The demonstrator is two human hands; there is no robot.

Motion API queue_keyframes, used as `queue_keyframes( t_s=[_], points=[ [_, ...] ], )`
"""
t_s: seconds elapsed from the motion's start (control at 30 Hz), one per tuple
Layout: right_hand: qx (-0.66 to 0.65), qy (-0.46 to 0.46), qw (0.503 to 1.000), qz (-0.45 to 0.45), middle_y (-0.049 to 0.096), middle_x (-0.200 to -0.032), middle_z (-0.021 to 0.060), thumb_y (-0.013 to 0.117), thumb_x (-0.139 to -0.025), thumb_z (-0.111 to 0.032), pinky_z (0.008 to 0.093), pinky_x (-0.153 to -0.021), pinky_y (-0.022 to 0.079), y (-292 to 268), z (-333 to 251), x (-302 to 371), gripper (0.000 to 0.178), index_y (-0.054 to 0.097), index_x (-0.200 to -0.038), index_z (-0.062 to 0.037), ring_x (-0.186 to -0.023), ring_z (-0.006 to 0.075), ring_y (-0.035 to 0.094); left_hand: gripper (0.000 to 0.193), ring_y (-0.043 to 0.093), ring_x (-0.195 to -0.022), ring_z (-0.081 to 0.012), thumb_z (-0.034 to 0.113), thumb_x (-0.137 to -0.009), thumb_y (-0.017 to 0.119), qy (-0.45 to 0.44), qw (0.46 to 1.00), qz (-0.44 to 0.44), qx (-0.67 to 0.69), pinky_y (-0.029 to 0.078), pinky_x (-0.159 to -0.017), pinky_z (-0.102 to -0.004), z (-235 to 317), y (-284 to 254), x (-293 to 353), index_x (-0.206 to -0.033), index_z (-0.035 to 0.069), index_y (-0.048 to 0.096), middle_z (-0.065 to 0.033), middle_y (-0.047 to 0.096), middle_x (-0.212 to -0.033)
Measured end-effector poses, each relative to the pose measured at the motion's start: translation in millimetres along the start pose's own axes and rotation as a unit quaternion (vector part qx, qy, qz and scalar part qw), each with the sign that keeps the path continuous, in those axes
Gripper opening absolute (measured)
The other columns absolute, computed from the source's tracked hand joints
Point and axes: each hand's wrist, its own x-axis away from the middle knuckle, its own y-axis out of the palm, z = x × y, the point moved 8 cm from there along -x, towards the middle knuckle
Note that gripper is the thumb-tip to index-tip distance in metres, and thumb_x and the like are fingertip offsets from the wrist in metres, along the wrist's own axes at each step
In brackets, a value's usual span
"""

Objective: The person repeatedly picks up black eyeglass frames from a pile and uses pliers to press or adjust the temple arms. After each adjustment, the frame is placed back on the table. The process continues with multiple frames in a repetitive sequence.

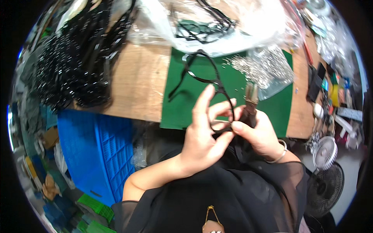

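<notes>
A black eyeglass frame [216, 72] is held over the front of the green mat, one temple arm folded out to the far left. My left hand [202, 134] grips its near rim, thumb and fingers on either side, with the index finger stretched up along the bridge. My right hand [256, 134] is closed round a dark tool with a worn, brownish metal head [251, 94] pointing away from me; its exact kind is unclear. The right thumb tip meets the frame's near end, where the fingers partly hide it. Small silvery metal pieces [243, 65] lie scattered beyond the tool.
More silvery pieces fill a clear bag [276, 73] on the green mat [182, 112]. A large clear plastic bag [155, 27] with black frames lies at the back. Black glossy frames hang in a heap [74, 66] at left, above a blue crate [83, 147]. Fans [325, 153] stand at right.
</notes>
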Motion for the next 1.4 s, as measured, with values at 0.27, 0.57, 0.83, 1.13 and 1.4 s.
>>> queue_keyframes(
  t_s=[0.27,0.57,0.83,1.13,1.4],
  points=[
    [-0.034,-0.028,0.999,0.021,0.053,-0.085,0.0003,0.062,-0.082,-0.012,0.0228,-0.072,0.042,-9.7,13.6,-2.9,0.017,0.051,-0.091,-0.0031,-0.079,0.0067,0.050,0.087,0.048,-0.110,-0.0259,-0.017,-0.072,0.055,0.042,0.992,0.010,-0.118,0.045,-0.091,-0.0357,3.9,6.5,-3.2,-0.135,0.007,-0.001,-0.0215,0.040,-0.123],
    [-0.087,0.094,0.990,-0.064,0.053,-0.081,-0.0015,0.062,-0.082,-0.019,0.0217,-0.068,0.039,0.6,13.1,-3.5,0.019,0.052,-0.087,-0.0037,-0.076,0.0055,0.047,0.082,0.050,-0.110,-0.0265,-0.013,-0.077,0.054,-0.082,0.995,-0.006,0.058,0.045,-0.090,-0.0322,-4.4,-0.4,-4.3,-0.136,0.009,0.001,-0.0193,0.043,-0.123],
    [0.319,0.034,0.932,-0.167,0.057,-0.086,0.0174,0.055,-0.084,-0.023,0.0345,-0.074,0.045,-11.0,-0.9,16.3,0.031,0.050,-0.097,0.0039,-0.082,0.0275,0.058,0.091,0.061,-0.090,-0.0197,-0.014,-0.070,0.061,-0.153,0.986,-0.024,0.061,0.051,-0.077,-0.0267,-2.7,-10.2,-1.3,-0.136,0.007,0.001,-0.0215,0.046,-0.121],
    [0.421,-0.017,0.888,-0.183,0.058,-0.087,0.0237,0.055,-0.082,-0.020,0.0419,-0.073,0.046,1.5,-13.8,12.8,0.027,0.051,-0.090,0.0055,-0.086,0.0370,0.056,0.089,0.061,-0.090,-0.0193,-0.009,-0.071,0.064,-0.167,0.985,-0.009,0.045,0.051,-0.075,-0.0258,-4.9,-5.0,-5.8,-0.136,0.005,0.004,-0.0226,0.046,-0.120],
    [0.509,0.034,0.846,-0.156,0.057,-0.064,0.0202,0.060,-0.080,-0.025,0.0393,-0.059,0.047,-9.8,2.7,9.7,0.030,0.052,-0.078,0.0039,-0.063,0.0359,0.058,0.085,0.059,-0.094,-0.0221,-0.014,-0.074,0.057,-0.182,0.982,-0.045,0.005,0.050,-0.077,-0.0262,-14.0,-2.4,-4.5,-0.135,0.007,0.002,-0.0225,0.043,-0.122]
  ],
)
